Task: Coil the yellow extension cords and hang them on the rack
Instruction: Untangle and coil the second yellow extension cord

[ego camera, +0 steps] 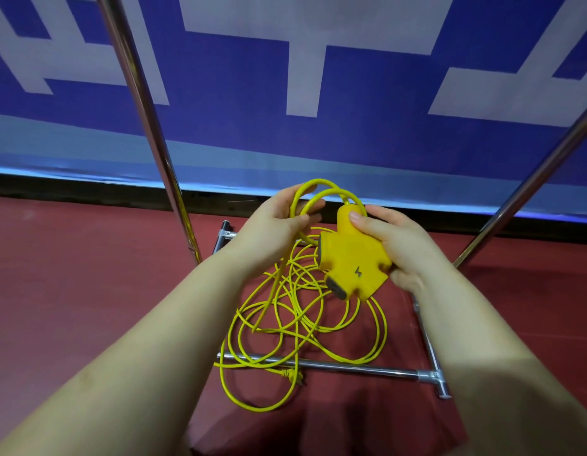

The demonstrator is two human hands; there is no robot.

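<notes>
Our left hand [279,218] curls around the first loops of thin yellow cable [305,311], most still tangled on the red floor [88,274] between the chrome rack legs [147,126]. Our right hand [394,245] grips the yellow moulded socket block [351,261]; we judge coiling barely begun, next gathering another loop.

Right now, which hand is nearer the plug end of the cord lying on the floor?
Left. The left hand holds cord loops up and slightly left of the plug; the right hand grips the yellow socket block, farther to the right. Both are well above it.
</notes>
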